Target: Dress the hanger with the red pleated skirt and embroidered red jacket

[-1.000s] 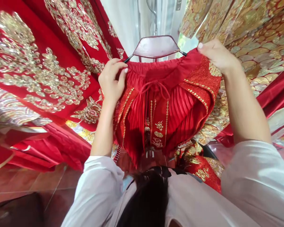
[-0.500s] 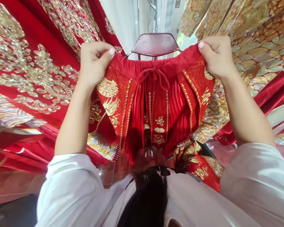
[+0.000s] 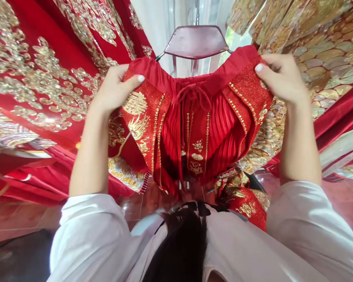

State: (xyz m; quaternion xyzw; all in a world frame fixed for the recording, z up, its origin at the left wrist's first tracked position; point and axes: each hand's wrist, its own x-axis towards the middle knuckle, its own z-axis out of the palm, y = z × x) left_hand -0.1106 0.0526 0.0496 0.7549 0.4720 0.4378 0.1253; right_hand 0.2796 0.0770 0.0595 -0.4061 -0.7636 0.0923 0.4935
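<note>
A red pleated skirt with gold embroidery and a tied drawstring hangs in front of me from a dark red hanger. My left hand is closed on the left end of its waistband, thumb across the cloth. At the right end, my right hand pinches the waistband, thumb on the glittering red panel. The waistband is stretched wide between the two hands, just below the hanger's clips.
Red garments with heavy gold embroidery hang close on the left. Gold scale-patterned cloth hangs on the right. Another red and gold piece lies low beside a reddish tiled floor. White curtains are behind.
My left hand moved out to the left along the waistband, spreading the skirt wide. Both hands and the waistband have since dropped slightly below the hanger.
</note>
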